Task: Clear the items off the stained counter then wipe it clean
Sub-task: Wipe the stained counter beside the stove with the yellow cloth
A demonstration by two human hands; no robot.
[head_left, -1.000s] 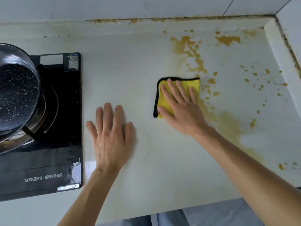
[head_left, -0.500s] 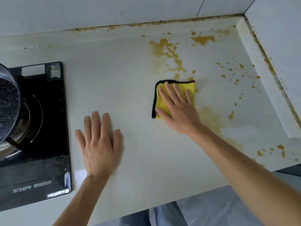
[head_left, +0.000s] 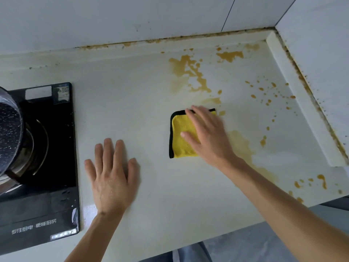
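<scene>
Your right hand (head_left: 205, 137) lies flat on the yellow cloth (head_left: 182, 136), fingers spread and pressing down; it is not closed around the cloth but pins it to the tabletop (head_left: 132, 87). Your left hand (head_left: 111, 176) rests palm-down and open on bare tabletop to the left of the cloth, holding nothing and apparently serving as a brace.

The cloth is a folded, roughly square pad with a black border, positioned near the middle of the tabletop. No loose items remain on the stained area, so the clearing step appears complete and wiping is the step in hand.

The relation that governs the coming stroke: the stains lie to the far side and to the right of the cloth. The large far stain (head_left: 188, 72) sits directly beyond the fingertips, running near to far. A smeared patch (head_left: 241, 146) lies just right of your wrist. Scattered droplets (head_left: 268, 93) extend toward the right wall, and more spots (head_left: 321, 181) sit at the near right edge. The right hand is the nearer hand to all of these.

Containers: a dark speckled pot (head_left: 9, 133) stands on the black cooktop (head_left: 56, 148) at far left, well apart from the cloth. The visible part of its interior shows no contents.
</scene>
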